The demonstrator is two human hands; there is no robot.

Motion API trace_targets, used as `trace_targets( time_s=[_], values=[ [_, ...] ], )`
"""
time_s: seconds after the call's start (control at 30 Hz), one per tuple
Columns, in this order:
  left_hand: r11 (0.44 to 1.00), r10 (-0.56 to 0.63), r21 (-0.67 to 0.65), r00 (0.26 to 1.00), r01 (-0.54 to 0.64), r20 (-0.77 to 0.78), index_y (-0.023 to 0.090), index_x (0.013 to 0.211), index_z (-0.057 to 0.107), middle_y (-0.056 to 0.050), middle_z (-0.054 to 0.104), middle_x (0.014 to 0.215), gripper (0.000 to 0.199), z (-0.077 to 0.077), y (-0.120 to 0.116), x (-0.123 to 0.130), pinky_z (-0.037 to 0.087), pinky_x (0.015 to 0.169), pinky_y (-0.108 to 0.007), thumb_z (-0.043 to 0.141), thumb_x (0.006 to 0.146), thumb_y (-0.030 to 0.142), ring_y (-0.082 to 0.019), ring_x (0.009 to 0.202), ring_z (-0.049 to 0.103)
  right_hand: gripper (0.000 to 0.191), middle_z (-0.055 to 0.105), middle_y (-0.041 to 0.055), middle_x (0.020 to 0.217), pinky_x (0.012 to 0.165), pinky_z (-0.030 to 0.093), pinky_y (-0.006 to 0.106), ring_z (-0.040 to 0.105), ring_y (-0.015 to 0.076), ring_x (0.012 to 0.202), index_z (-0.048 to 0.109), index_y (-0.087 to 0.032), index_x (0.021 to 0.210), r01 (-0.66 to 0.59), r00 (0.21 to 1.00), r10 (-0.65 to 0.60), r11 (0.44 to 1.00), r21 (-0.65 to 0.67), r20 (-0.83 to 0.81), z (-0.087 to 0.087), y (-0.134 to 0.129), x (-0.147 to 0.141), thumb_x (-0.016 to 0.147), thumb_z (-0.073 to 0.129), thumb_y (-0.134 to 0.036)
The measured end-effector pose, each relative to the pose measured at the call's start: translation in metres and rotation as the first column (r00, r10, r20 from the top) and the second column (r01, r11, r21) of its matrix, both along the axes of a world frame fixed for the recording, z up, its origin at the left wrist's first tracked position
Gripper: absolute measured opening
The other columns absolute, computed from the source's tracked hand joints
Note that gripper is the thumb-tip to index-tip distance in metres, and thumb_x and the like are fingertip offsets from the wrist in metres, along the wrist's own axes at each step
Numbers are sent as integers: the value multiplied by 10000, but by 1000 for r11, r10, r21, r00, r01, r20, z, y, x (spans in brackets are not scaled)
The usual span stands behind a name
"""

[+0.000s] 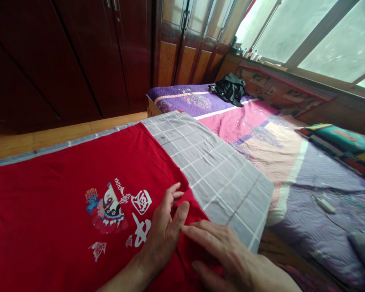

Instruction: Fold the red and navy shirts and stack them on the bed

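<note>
Right grip (225, 253), nearest the camera: open, palm down, fingers flat on a red T-shirt (48, 211), fingertips just short of the left grip's thumb. Left grip (166, 231), just beside it on the left: open, fingers spread, holding nothing, thumb touching a raised fold (184, 198) of the shirt. Shirt: lying under both grips and running away to their left, its edge against a gray gridded board (222, 178), which extended ahead and right of the grips. Printed mask motif (108, 211), white characters and the word "CHINA": left of the left grip. Judged step: settling the shirt's edge at the board; the raised fold called for smoothing or a pinch. Beyond the board, right of the grips: quilted purple-and-pink bedspread (319, 211), with a small white object (326, 205) on it. Farther ahead: black garment (228, 89). Far right: striped cushion (337, 148). Far left: dark wooden wardrobe (63, 61).
</note>
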State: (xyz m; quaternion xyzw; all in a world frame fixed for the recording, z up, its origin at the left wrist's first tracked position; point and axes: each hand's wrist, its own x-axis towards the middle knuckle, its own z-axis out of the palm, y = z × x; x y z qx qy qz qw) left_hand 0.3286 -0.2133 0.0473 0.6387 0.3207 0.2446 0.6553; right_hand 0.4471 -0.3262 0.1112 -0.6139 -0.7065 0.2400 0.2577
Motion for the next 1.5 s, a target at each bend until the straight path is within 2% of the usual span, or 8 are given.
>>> trace_targets(
  time_s=[0.3,0.57,0.8,0.93,1.1,1.27,1.37,1.5],
  values=[
    [942,112,323,992,-87,-58,182,1280,449,-92,605,1191,507,-11,3,8,436,974,-372,538,785,117,-210,1129,564,239,654,65,920,676,491,308,616,184,804,590,-247,1063,68,989,-67,998,-6,128,-22,-12,22,848,518,-173],
    [958,163,250,984,-140,-75,179,1111,577,-55,679,966,311,-17,17,8,485,829,-298,478,830,90,-170,913,638,187,646,24,765,548,416,258,571,127,577,646,-206,962,321,924,-296,945,-66,242,-32,-1,43,876,505,-292],
    [953,175,261,982,-152,-67,172,1093,578,-53,672,955,299,-18,23,11,480,837,-283,481,828,74,-161,897,641,357,678,22,777,588,438,270,622,164,637,598,-193,1129,289,916,-160,900,-327,369,-22,-11,44,808,608,-350],
    [946,76,325,963,12,-257,142,1264,481,-110,658,1056,465,-3,23,4,468,878,-348,570,808,159,-230,977,633,614,672,100,1010,697,485,280,646,189,824,420,-157,1351,153,923,-40,951,-270,382,-26,-31,51,757,578,-173],
    [881,-115,356,872,310,-476,134,1416,299,-156,670,1040,710,11,21,-6,464,850,-427,591,770,174,-318,968,640,608,589,128,1221,876,476,317,595,207,1056,384,-201,1379,51,919,16,986,-159,393,-35,-43,55,788,508,-130],
    [952,37,299,945,65,-325,174,1263,411,-61,645,890,506,5,27,-3,474,730,-302,492,773,75,-207,809,637,448,664,66,930,693,503,246,641,158,790,512,-203,1255,-9,932,54,992,-125,358,-21,-29,41,815,509,-115],
    [965,164,237,966,-115,-201,183,1155,441,-32,607,863,382,0,33,0,461,685,-260,472,793,66,-164,755,615,503,657,91,1020,729,505,260,642,179,863,466,-200,1291,-38,935,59,997,-66,349,-14,-25,34,800,538,-116],
    [967,181,217,965,-138,-192,196,1064,476,-22,605,855,320,-4,38,1,455,682,-249,471,789,33,-154,762,615,345,650,74,930,686,485,255,628,163,792,527,-181,1137,-53,940,104,985,-164,324,-14,-21,27,814,479,-71]
  ],
)
